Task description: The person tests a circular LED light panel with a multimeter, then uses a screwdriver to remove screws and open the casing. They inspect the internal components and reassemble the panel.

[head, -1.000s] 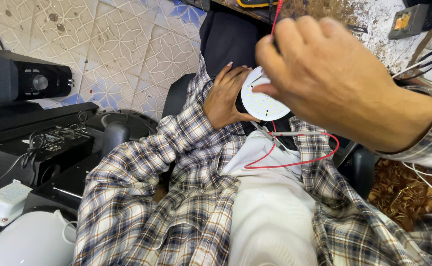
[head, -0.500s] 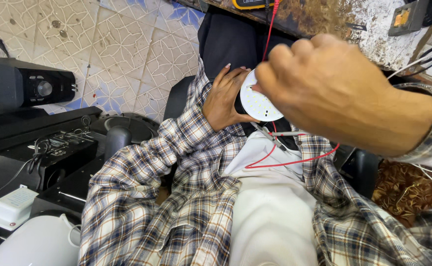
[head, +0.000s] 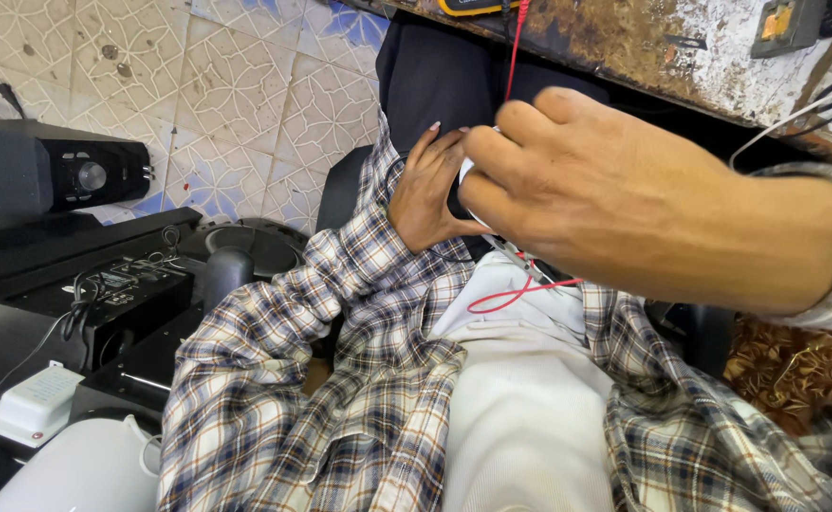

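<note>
A small round white plastic device (head: 464, 173) sits above the person's lap, in front of the dark trouser legs, and is almost wholly hidden between the two hands; only a sliver of its white edge shows. The left hand (head: 432, 194), coming out of a plaid flannel sleeve (head: 340, 284), cups the device from the left, its fingers close together and curled against it. The right hand (head: 615, 194) lies over the device from the right, fingers bent and pressed together on its rim, and covers most of it. A thin red wire (head: 516, 292) loops just below the device over a white undershirt (head: 520, 398), and another red strand runs up from the device to the rusty metal bench edge (head: 625, 43) above. Well to the left of the device, a black speaker box (head: 51, 171) stands on the patterned floor tiles (head: 245, 85).
</note>
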